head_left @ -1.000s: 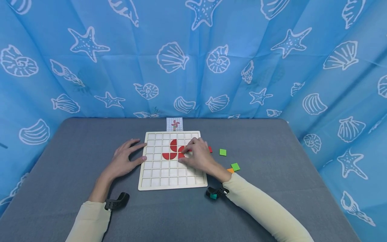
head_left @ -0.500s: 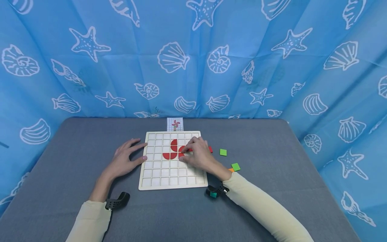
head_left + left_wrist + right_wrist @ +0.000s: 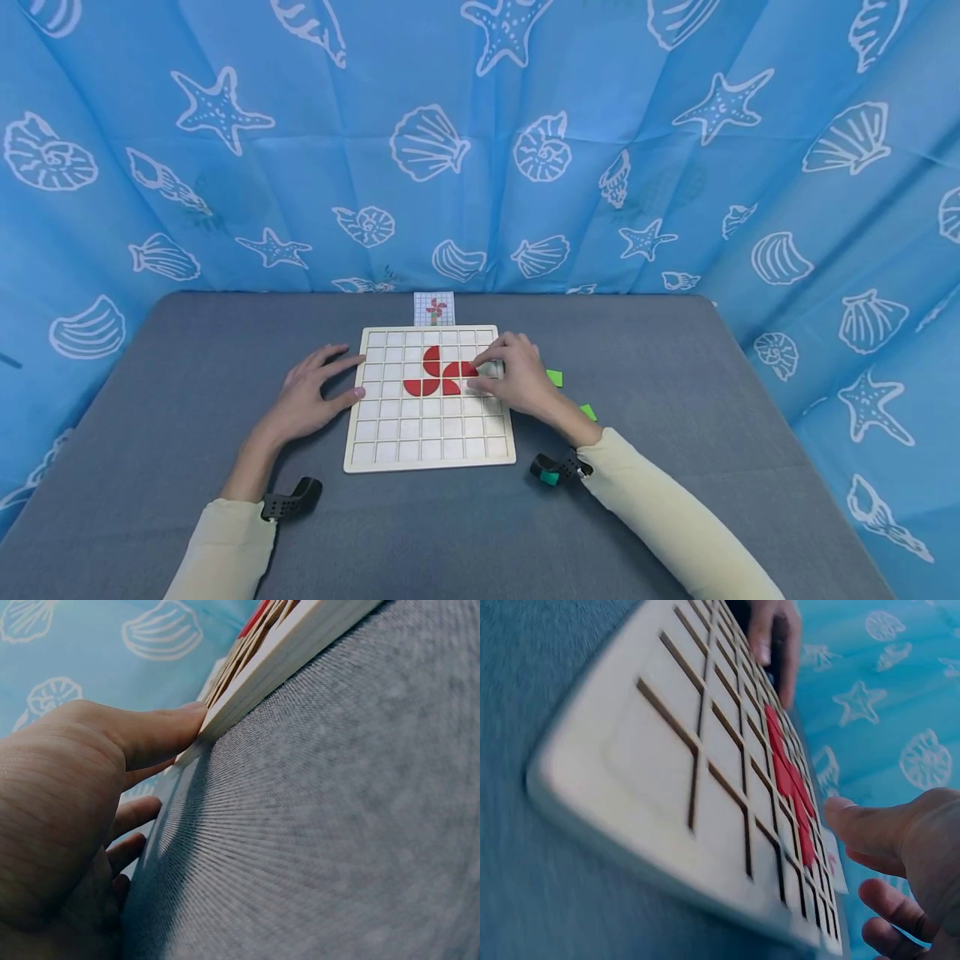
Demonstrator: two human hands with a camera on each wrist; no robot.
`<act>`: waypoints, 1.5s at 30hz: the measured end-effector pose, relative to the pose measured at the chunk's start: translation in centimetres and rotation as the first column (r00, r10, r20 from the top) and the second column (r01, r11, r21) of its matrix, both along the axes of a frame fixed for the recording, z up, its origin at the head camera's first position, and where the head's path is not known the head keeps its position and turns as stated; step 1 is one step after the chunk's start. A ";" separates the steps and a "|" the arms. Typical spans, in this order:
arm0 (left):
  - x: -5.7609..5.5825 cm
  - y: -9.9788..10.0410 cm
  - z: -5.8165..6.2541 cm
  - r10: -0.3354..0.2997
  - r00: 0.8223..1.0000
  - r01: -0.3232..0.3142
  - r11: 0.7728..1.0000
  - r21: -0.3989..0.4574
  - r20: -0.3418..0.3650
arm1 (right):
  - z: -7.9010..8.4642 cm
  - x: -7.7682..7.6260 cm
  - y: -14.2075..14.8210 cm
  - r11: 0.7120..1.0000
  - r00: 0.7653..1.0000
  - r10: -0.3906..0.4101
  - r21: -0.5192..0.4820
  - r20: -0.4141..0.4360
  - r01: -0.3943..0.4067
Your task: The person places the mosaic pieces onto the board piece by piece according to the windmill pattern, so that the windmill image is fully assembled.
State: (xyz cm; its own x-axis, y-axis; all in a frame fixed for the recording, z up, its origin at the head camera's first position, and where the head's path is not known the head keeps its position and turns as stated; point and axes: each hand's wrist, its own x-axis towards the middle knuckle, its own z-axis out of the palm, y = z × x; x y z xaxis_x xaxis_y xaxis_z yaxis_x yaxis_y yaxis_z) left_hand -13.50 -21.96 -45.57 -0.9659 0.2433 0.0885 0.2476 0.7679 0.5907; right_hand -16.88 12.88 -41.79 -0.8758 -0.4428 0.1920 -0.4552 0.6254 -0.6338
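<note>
A pale wooden grid board lies on the grey table, with several red quarter-round pieces set in its middle squares like pinwheel blades. My left hand rests at the board's left edge, fingers spread; in the left wrist view the thumb touches the wooden rim. Over the right part of the grid is my right hand, thumb and index finger apart beside the rightmost red piece. The right wrist view shows nothing between that thumb and the fingers.
Behind the board lies a small printed card with a red pinwheel on a grid. Two green squares on the table are partly covered by my right hand and forearm. A blue shell-patterned curtain hangs along the table's back.
My right hand has drawn back to the right, off the middle of the grid, uncovering red pieces there. It now hides the orange and red pieces beside the board. The left hand stays put.
</note>
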 end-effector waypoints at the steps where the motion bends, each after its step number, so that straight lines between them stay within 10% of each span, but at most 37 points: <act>1: 0.0 0.0 0.0 0.000 1.000 0.000 1.000 0.000 -0.001 | 0.1 -0.1 0.5 1.000 1.000 -0.002 -0.003 0.003 0.002; 29: 0.1 0.0 0.2 0.001 1.000 -0.001 1.000 0.005 0.001 | -0.7 -0.8 6.0 0.943 0.984 -0.135 0.292 -0.113 0.162; 45: 0.0 0.1 0.1 0.002 1.000 -0.002 1.000 0.006 0.005 | -0.3 -0.8 6.8 0.946 0.999 -0.025 0.321 -0.042 0.038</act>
